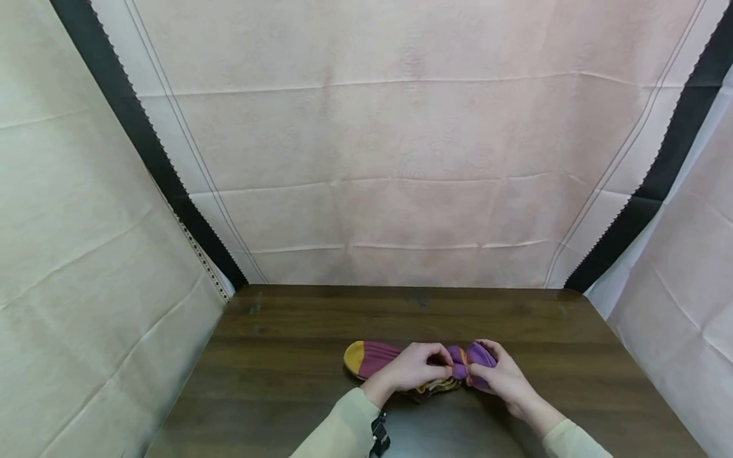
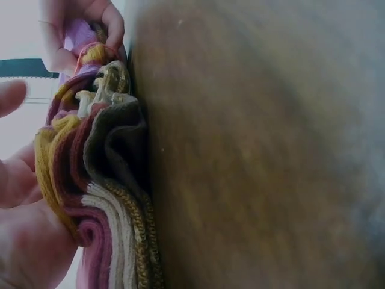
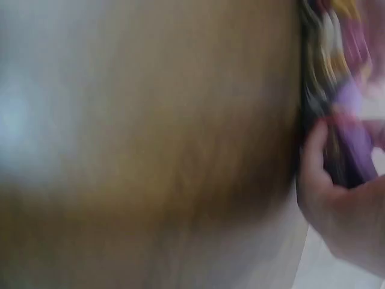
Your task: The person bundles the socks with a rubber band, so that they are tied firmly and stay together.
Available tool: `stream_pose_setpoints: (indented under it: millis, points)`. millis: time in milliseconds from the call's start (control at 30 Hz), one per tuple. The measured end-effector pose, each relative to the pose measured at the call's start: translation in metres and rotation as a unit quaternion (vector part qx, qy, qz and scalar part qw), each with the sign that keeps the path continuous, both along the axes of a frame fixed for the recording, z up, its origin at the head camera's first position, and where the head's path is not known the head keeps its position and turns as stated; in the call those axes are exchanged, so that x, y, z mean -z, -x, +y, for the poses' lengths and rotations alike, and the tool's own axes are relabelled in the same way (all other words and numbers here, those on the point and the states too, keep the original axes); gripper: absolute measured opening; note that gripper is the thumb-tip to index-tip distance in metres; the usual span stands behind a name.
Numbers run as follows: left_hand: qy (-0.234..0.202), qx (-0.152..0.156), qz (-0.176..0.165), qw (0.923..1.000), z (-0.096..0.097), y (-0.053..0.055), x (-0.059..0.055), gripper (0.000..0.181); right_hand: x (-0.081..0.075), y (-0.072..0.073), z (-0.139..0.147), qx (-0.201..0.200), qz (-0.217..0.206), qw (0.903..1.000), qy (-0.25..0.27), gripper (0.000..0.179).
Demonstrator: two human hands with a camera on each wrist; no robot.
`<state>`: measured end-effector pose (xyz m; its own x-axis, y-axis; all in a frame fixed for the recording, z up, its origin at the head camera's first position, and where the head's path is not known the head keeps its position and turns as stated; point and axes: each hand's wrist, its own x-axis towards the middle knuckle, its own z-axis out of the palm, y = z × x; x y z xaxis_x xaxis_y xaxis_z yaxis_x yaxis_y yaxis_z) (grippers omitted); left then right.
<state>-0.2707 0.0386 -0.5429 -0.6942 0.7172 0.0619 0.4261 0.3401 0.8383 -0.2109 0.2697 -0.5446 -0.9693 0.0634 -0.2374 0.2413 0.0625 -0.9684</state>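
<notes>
A bundle of ribbed socks (image 1: 378,356) lies on the table, plum with a yellow toe at the left and purple at the right. Folded yellow, maroon, white and grey layers (image 2: 114,198) show at its side. A thin orange-red elastic band (image 1: 466,366) circles the purple end. My right hand (image 1: 504,375) grips that end, thumb on the near side and fingers over the far side. Bent over the middle of the bundle, my left hand (image 1: 409,366) has its thumb and forefinger close to the band. In the left wrist view one left fingertip stands apart from the fabric.
The brown wooden table (image 1: 298,318) extends around the socks. Pale fabric walls (image 1: 401,159) rise behind it and at both sides, with dark strips along the corners. A black strap (image 1: 379,432) circles the left wrist. The right wrist view is blurred.
</notes>
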Motion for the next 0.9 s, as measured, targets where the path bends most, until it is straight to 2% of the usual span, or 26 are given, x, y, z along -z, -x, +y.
stream_pose_setpoints:
  millis: [100, 200, 300, 433, 533, 667, 733, 833, 900]
  points:
    - [0.034, 0.028, 0.062, 0.9971, 0.002, -0.001, -0.001, 0.016, -0.001, 0.003, 0.014, -0.039, -0.023, 0.999, 0.002, 0.075]
    - [0.059, 0.061, 0.13, 0.9879, 0.003, -0.003, -0.003, 0.018, -0.001, 0.005, 0.022, -0.056, -0.045, 0.9974, 0.008, 0.075]
    - [0.075, 0.087, 0.166, 0.9795, 0.003, -0.004, -0.004, 0.018, -0.002, 0.007, 0.027, -0.057, -0.053, 0.997, 0.006, 0.075]
    - [0.108, 0.102, 0.205, 0.9675, 0.003, -0.005, -0.005, 0.02, -0.002, 0.008, 0.032, -0.049, -0.024, 0.9971, -0.054, 0.07]
    - [0.137, 0.1, 0.238, 0.9563, 0.003, -0.005, -0.005, 0.028, -0.002, 0.009, 0.034, -0.046, 0.014, 0.9916, -0.12, 0.064]
    - [0.175, 0.077, 0.263, 0.9457, 0.001, -0.007, -0.005, 0.034, -0.002, 0.01, 0.034, -0.038, 0.05, 0.981, -0.183, 0.059]
    - [0.186, 0.066, 0.264, 0.944, -0.002, -0.008, -0.006, 0.035, -0.003, 0.009, 0.034, -0.036, 0.056, 0.9778, -0.199, 0.058]
    - [0.182, 0.059, 0.253, 0.9484, -0.013, -0.009, -0.013, 0.035, -0.004, 0.009, 0.036, -0.048, 0.066, 0.9698, -0.23, 0.058]
    - [0.162, 0.054, 0.244, 0.9546, -0.029, -0.007, -0.021, 0.04, -0.006, 0.009, 0.04, -0.055, 0.094, 0.955, -0.276, 0.059]
